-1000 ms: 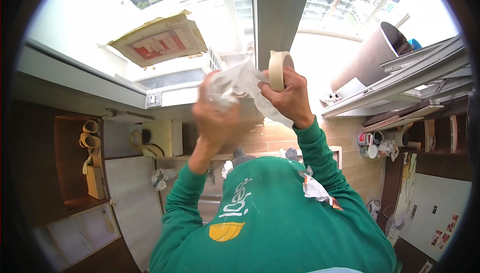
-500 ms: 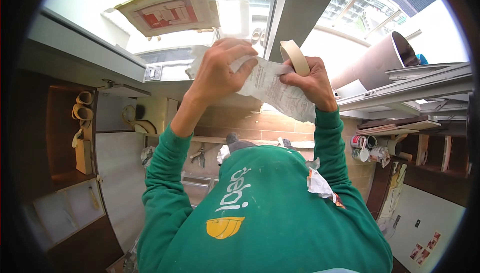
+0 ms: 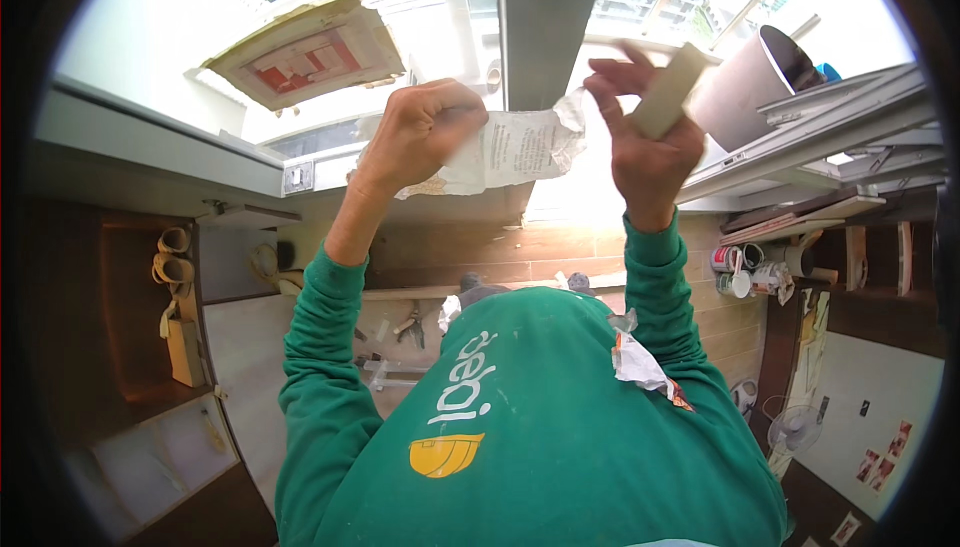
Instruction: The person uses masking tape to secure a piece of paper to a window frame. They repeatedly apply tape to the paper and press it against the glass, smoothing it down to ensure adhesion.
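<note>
My left hand is closed on one end of a crumpled sheet of thin white printed paper. The sheet stretches sideways in front of the window, and part of it is hidden behind that hand. A roll of cream masking tape, turned nearly edge-on, is held in my right hand. Motion slightly blurs the right fingers, which are close to the paper's free right end; whether they touch it, I cannot tell. Scraps of torn paper cling to my green sweatshirt.
A window frame post rises straight ahead. Beyond the glass, a taped red-and-white panel hangs at the left. On the right are a large cardboard tube, metal frame pieces and paint cans. Tape rolls hang at far left.
My right hand has moved off the paper's right end, slightly rightward, and the tape roll has turned edge-on. The left hand still grips the sheet. My view has shifted somewhat.
</note>
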`<state>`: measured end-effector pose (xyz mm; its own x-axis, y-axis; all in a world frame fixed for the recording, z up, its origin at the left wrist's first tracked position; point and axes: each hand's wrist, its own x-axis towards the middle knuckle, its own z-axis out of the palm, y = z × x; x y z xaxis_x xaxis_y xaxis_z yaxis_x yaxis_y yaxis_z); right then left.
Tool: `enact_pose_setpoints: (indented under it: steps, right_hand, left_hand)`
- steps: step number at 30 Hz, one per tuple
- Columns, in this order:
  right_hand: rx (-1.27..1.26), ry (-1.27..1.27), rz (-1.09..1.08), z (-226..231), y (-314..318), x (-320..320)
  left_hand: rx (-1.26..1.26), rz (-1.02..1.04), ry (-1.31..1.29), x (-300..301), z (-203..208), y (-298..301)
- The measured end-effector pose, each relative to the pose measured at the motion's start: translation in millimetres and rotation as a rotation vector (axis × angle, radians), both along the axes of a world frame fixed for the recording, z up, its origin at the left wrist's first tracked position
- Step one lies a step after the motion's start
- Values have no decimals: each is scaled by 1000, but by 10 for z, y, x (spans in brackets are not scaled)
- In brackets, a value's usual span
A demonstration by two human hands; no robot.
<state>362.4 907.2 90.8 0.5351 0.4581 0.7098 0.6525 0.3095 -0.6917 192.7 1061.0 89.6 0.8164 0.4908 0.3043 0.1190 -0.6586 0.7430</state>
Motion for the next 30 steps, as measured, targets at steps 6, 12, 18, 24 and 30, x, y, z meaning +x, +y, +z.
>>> enact_pose_setpoints:
  steps: [6, 12, 18, 24, 30]
  right_hand:
    - [-390, 8, 344, -182, 149, -69]
    - [-390, 65, 321, -243, 177, -13]
    - [-383, -21, 278, -394, 221, -13]
    - [-413, -70, 187, -430, 281, -30]
    - [-355, -101, 150, -496, 282, -35]
  left_hand:
    - [-3, -174, 52, 166, 179, 22]
    - [-31, -148, 179, 220, 265, 45]
    - [-112, -79, 187, 214, 134, 52]
    - [-112, -61, 188, 241, -2, 80]
    - [-316, -114, 59, 280, -148, 110]
